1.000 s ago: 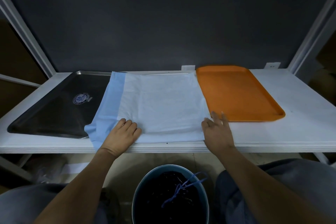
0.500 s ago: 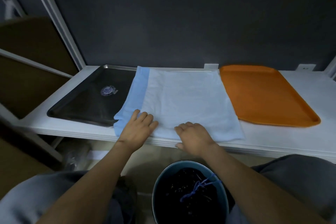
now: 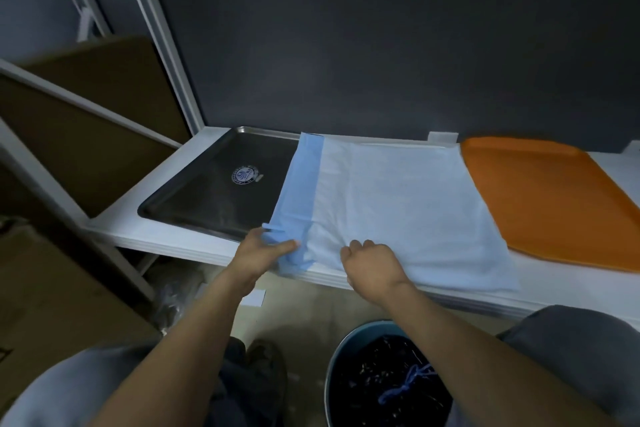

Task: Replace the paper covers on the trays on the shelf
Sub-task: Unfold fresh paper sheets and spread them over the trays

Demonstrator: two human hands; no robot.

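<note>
Shelf (image 3: 568,288): flat white board with a layered front edge, set against a matte dark wall (image 3: 381,45).
Steel tray (image 3: 214,194): left end of the shelf. Rectangular, rounded corners, raised rim, dull dark sheen. Round pale emblem (image 3: 245,174) printed on its floor.
Paper cover (image 3: 398,204): middle of the shelf, between the two trays. Thin, soft, whitish-blue rectangular sheet with a faint crepe texture. It lies mostly flat, and its near edge hangs just over the shelf front.
Blue strip (image 3: 299,184): a deeper blue band along the sheet's left side, lying over the steel tray's right edge. Its near corner is crumpled and lifted.
Orange tray (image 3: 540,191): right end of the shelf. Smooth plastic, rounded corners, low rim. Its left rim sits just beside the sheet's right edge.
Left hand (image 3: 263,253): thumb and forefinger pinch the bunched blue corner at the shelf front.
Right hand (image 3: 372,267): knuckles up, fingers curled into the sheet near its front edge. Creases fan out from under them.
Bucket (image 3: 334,367): round, blue-grey rim, on the floor below the shelf. Contents dark, with a blue cord (image 3: 405,381) lying on top.
Cardboard boxes (image 3: 69,288): brown and flat-sided, to the left beyond a white upright post (image 3: 162,45).
</note>
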